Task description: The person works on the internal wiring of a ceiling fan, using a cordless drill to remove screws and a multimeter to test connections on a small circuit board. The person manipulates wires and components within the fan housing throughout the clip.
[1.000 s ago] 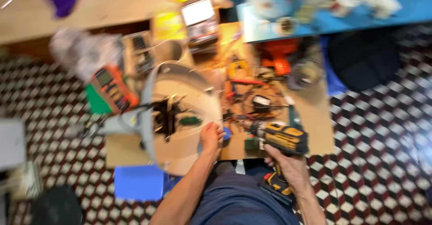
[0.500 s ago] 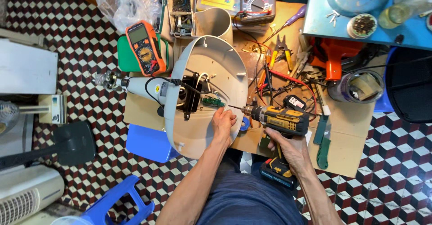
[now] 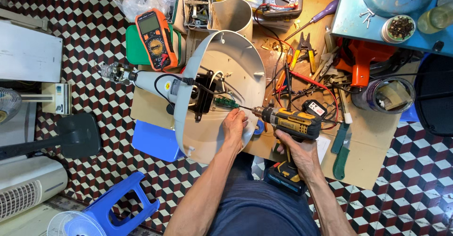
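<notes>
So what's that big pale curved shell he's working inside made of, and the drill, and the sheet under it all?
The shell looks like moulded plastic: smooth, matte, off-white, thin rounded rim. The drill seems to have a yellow and black plastic casing, with a metal-looking chuck. The sheet looks like brown cardboard, flat and dull with cut edges.

the right hand [image 3: 296, 152] grips a yellow cordless drill [image 3: 292, 123], its bit reaching a small green circuit board [image 3: 225, 103] inside a grey fan base shell [image 3: 236, 66]. the left hand [image 3: 234, 125] rests on the shell's near rim. an orange multimeter [image 3: 155, 38] lies near the cardboard sheet's [image 3: 373, 137] far left corner.
</notes>
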